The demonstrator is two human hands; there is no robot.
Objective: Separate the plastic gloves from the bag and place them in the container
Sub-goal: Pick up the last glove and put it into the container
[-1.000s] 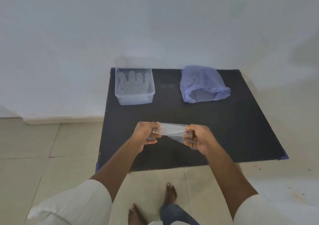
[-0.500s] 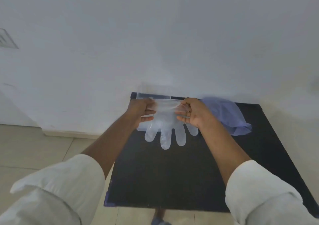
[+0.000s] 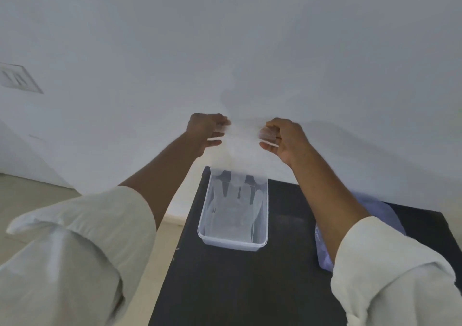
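A clear plastic glove (image 3: 241,150) hangs between my two hands, stretched by its cuff, its fingers pointing down towards the container. My left hand (image 3: 207,129) pinches the cuff's left corner and my right hand (image 3: 281,138) pinches the right corner. Both hands are raised above the far end of a clear rectangular container (image 3: 232,240), which stands on the black mat (image 3: 250,288) and holds flat clear gloves. The purplish plastic bag (image 3: 325,255) lies to the right on the mat, mostly hidden behind my right forearm.
A white wall (image 3: 225,51) rises directly behind the mat. Beige floor tiles (image 3: 30,190) lie to the left. A wall vent (image 3: 17,78) is at the far left. My white sleeves fill the lower corners.
Both hands have carried the glove up and forward, from over the mat's middle to above the container's far end. The view has closed in on the container.
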